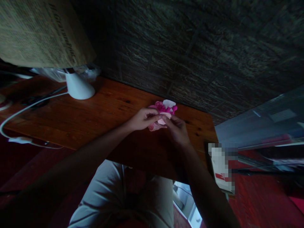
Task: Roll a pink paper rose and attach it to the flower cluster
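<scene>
Between my two hands is a pale pink petal-like piece (pixel 163 119), thin and rounded. My left hand (pixel 143 119) pinches its left edge between thumb and fingers. On the other side, my right hand (pixel 177 126) grips the same piece with thumb and fingertips. Just behind and around it lie bright pink, ruffled flower-like pieces (pixel 159 106), some partly covered by my fingers. A white rounded piece (pixel 169 103) shows at the back of this bunch. Lower down, a dusky pink folded piece (pixel 154 127) peeks out under my left fingers.
The wooden table (pixel 111 104) runs along a dark textured wall (pixel 190 47). At the left stands a lamp with a printed shade (pixel 42 34) and white base (pixel 79 85); its white cable (pixel 30 106) loops over the table edge. A partly blurred pale box (pixel 219 167) is at the right edge.
</scene>
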The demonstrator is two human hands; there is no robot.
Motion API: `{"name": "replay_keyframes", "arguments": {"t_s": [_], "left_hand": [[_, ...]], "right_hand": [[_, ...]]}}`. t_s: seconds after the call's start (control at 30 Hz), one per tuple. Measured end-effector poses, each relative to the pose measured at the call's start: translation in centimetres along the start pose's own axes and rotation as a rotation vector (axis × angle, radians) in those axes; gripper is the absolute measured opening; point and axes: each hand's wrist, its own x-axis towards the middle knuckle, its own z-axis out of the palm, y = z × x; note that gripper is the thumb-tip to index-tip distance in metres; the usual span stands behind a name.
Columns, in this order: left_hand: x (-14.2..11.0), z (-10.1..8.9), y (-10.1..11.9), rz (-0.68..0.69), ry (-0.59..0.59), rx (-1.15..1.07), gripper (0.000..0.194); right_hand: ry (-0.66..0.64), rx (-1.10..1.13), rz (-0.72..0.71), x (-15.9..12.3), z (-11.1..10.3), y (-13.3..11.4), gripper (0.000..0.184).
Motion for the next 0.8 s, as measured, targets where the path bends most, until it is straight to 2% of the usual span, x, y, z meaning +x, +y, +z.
{"name": "replay_keyframes", "arguments": {"t_s": [0.13,0.33,0.57,0.67,0.8], "left_hand": [[-0.1,0.2,-0.2,-0.010,-0.002,-0.005,0.042],[-0.1,0.6,-0.4,-0.045,-0.033,-0.080,0.036],[-0.2,0.2,-0.9,-0.045,-0.018,-0.057,0.027],[-0.2,0.0,-1.0,-0.068,-0.048,-0.038,0.028],[-0.2,0.0,-1.0,-0.078,-0.085,-0.032,0.030]], "right_hand": [[-0.009,0.049,0.015,0.1,-0.1,-0.1,0.029],[0.106,0.023,-0.088,0.3,0.3,0.5,0.029],[0.016,0.111,-0.025,0.3,-0.3,0.6,0.033],[0.004,0.039,-0.016,0.3,-0.8,0.2,0.029],[0.067,-0.084,-0.069,0.3,-0.7,0.0,0.029]]}}
